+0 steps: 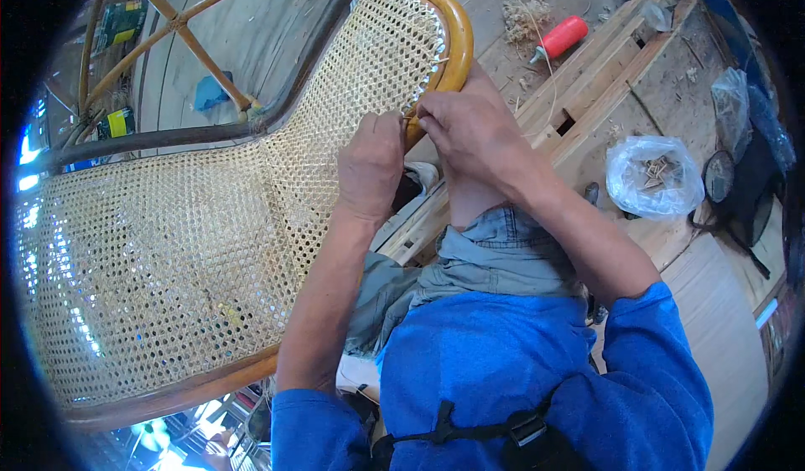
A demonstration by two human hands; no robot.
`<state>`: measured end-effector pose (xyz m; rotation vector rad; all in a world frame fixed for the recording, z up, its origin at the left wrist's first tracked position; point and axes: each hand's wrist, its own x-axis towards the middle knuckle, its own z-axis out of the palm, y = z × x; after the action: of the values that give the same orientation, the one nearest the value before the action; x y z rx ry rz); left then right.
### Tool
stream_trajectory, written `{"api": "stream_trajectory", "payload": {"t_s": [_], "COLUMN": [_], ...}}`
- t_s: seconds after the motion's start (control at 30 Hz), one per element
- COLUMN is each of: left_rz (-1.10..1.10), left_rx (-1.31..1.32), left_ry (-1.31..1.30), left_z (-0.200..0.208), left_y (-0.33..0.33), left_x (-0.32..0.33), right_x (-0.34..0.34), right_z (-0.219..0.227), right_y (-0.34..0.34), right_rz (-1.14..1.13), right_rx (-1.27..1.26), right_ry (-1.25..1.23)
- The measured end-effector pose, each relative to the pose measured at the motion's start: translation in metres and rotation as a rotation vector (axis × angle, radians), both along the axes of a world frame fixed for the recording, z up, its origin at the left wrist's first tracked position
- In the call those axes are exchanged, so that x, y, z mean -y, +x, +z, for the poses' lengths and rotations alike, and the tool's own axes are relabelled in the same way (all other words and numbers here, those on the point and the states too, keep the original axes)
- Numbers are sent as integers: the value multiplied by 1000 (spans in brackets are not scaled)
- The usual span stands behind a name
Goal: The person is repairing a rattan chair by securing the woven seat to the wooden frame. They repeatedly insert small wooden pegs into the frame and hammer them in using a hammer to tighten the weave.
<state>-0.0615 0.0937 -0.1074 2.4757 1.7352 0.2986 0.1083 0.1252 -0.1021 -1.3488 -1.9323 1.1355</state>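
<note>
A chair with woven cane webbing (201, 245) lies across my left side, its curved wooden frame (457, 31) bending round near my knee. At the inner edge of that frame, my left hand (371, 165) is closed with its fingertips bunched against the rim. Just right of it, my right hand (476, 136) pinches at the same spot, its fingertips almost meeting the left ones. What the fingers hold is too small and hidden to name. A thin pale strand (549, 69) curves down toward my right wrist; whether it reaches the fingers is hidden.
A red squeeze bottle (562, 37) lies beyond my right hand, beside wood shavings (527, 23). Slotted timber beams (604, 64) run along the floor. A clear plastic bag (641, 199) of small wooden pegs stands at right. Dark poles (151, 138) brace the chair's far edge.
</note>
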Motion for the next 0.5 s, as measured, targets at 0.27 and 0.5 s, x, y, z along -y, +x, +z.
{"api": "stream_trajectory", "payload": {"t_s": [0.27, 0.5], "left_rz": [-67, -31], "left_rx": [2, 99], "left_ry": [-140, -389], "left_z": [9, 26], "left_y": [-6, -11], "left_x": [-10, -31], "right_x": [-17, -40], "right_z": [-16, 18], "right_y": [-5, 16], "right_rz": [-205, 172], "right_rx": [-266, 292], "right_ry": [-173, -36]}}
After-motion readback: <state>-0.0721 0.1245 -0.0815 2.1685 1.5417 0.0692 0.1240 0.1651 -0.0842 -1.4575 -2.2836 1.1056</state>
